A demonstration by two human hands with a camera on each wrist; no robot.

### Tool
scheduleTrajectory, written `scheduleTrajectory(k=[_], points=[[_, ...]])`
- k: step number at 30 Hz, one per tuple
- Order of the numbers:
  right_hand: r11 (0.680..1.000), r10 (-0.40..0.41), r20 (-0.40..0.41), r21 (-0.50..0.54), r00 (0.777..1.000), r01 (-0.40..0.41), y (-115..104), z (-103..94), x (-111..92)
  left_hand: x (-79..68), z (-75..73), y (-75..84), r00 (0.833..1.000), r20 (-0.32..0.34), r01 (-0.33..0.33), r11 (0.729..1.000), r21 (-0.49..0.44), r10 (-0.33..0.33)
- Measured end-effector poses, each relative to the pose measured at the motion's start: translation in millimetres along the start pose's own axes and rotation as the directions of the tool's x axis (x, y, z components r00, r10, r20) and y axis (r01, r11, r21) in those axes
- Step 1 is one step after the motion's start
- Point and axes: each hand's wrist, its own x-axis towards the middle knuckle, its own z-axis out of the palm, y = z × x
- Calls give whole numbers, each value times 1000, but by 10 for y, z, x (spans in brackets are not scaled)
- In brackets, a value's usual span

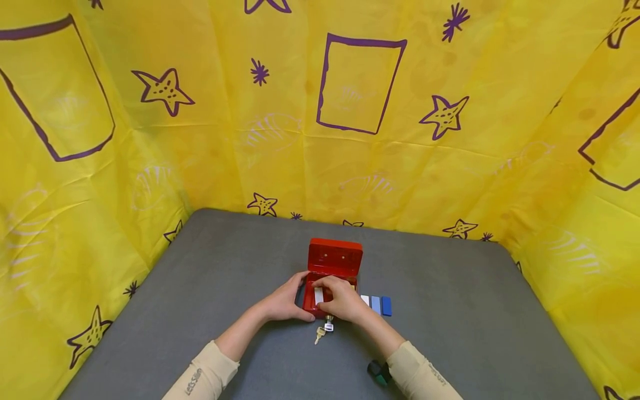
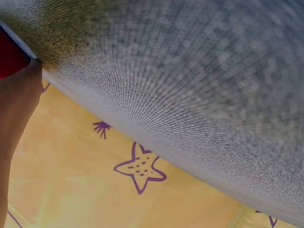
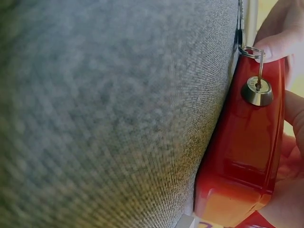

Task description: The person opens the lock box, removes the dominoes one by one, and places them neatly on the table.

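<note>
A small red cash box (image 1: pixel 334 256) stands on the grey table with its lid raised at the back. My left hand (image 1: pixel 284 300) grips its left side, thumb at the front corner and fingers toward the back. Reaching into the box, my right hand (image 1: pixel 342 300) pinches a white block (image 1: pixel 319 296) between thumb and forefinger. A key sits in the lock (image 3: pixel 257 91) on the front wall, and a second key (image 1: pixel 320 334) hangs from its ring. The left wrist view shows only part of the left hand (image 2: pixel 19 109) beside the red box (image 2: pixel 12 54). The right hand covers much of the box's inside.
Right of the box lie a white block (image 1: pixel 365 300), a light blue block (image 1: pixel 376 305) and a blue block (image 1: pixel 386 306). A dark object with a green part (image 1: pixel 379 372) lies by the right sleeve. Yellow patterned cloth (image 1: pixel 280 161) surrounds the grey table (image 1: pixel 450 289).
</note>
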Motion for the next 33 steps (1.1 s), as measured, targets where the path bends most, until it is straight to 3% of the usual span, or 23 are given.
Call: scheduleTrajectory(k=[33], points=[[999, -3, 15, -37, 1000, 3, 7, 28, 30, 2, 11, -26, 1000, 5, 12, 1000, 1, -12]])
